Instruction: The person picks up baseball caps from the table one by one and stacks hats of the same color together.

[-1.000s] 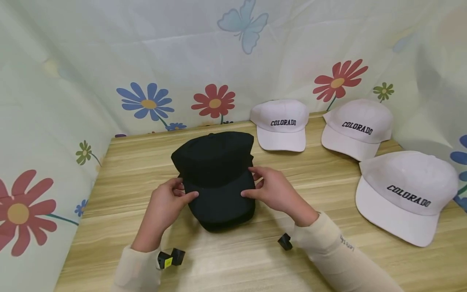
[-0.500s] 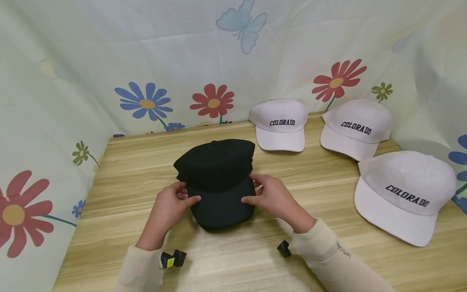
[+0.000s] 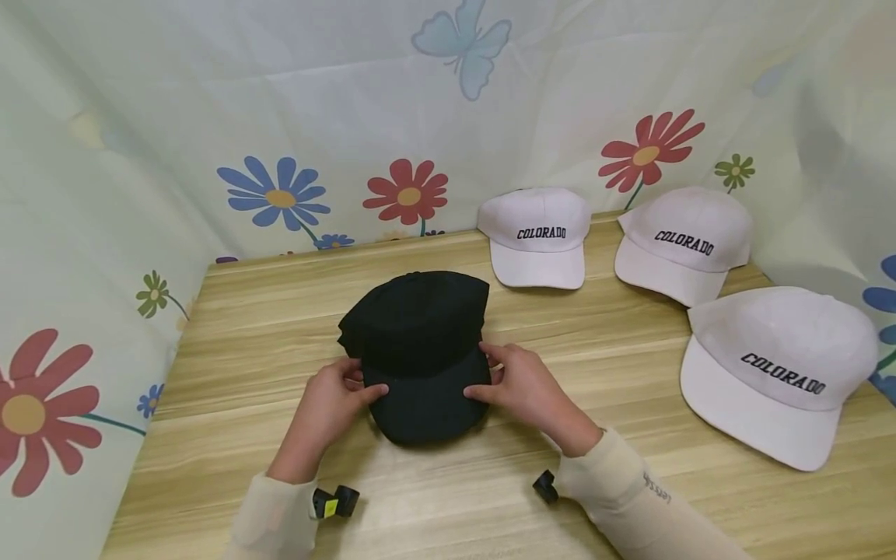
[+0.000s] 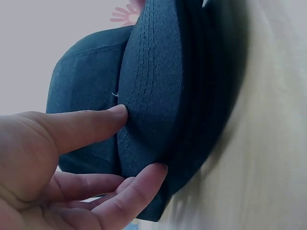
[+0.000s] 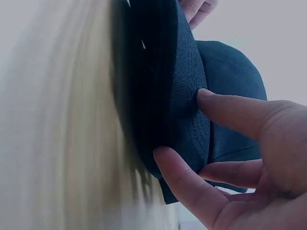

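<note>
1. The left hand point(image 3: 332, 408) grasps one side of the black cap point(image 3: 413, 323): its thumb presses on top of the brim point(image 3: 428, 410) near the crown seam, and its other fingers point(image 4: 144, 191) curl round the brim's side edge.
2. The right hand point(image 3: 528, 389) pinches the brim's opposite side the same way, thumb above and fingers at the edge.
3. So the cap sits between the two sets of fingers, its crown beyond them and the brim's front edge nearer the person than the fingertips. Darker layers show beneath the brim; whether they belong to one cap or more, I cannot tell.
4. Under the fingers spreads the wood-grain bench point(image 3: 238, 365); whether the cap touches it is unclear.
5. Beyond the right fingers stands a white COLORADO cap point(image 3: 535, 241); a second white cap point(image 3: 686, 245) lies farther to their right.
6. A third white cap point(image 3: 780, 369), well to the right of those fingers, is just beside the second.
7. Farthest past all the fingers hangs a flower-printed cloth point(image 3: 336, 101).
</note>
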The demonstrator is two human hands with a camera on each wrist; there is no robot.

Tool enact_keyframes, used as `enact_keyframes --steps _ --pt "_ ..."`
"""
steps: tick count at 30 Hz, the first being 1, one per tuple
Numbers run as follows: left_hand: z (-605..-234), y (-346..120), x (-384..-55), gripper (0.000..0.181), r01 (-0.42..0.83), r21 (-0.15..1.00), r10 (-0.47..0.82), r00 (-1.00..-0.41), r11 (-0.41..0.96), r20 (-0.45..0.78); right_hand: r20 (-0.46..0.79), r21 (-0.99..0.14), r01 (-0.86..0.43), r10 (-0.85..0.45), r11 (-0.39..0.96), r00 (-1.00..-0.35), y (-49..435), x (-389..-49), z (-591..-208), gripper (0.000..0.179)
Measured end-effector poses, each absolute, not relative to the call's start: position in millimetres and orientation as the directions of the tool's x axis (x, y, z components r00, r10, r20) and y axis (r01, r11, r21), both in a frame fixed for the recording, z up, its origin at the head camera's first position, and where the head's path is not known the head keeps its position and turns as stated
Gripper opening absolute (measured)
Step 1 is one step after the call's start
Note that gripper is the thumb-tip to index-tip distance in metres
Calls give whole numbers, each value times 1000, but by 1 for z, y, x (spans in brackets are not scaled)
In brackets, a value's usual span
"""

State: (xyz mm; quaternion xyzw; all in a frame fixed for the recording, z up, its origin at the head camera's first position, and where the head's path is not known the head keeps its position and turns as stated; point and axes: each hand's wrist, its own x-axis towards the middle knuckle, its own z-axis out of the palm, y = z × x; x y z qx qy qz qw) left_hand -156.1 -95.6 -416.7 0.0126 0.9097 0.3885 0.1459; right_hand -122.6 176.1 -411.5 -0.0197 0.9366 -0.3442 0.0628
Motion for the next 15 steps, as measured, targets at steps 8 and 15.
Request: enact_keyframes --steps 8,15 --pt "-423 -97 -151 67 -61 695 153 -958 717 -243 -127 -630 5 -97 777 -987 175 -115 -417 70" --pt "-428 -99 -145 65 -60 702 157 -958 710 -241 -128 -629 -17 -125 777 -984 174 -111 -419 69"
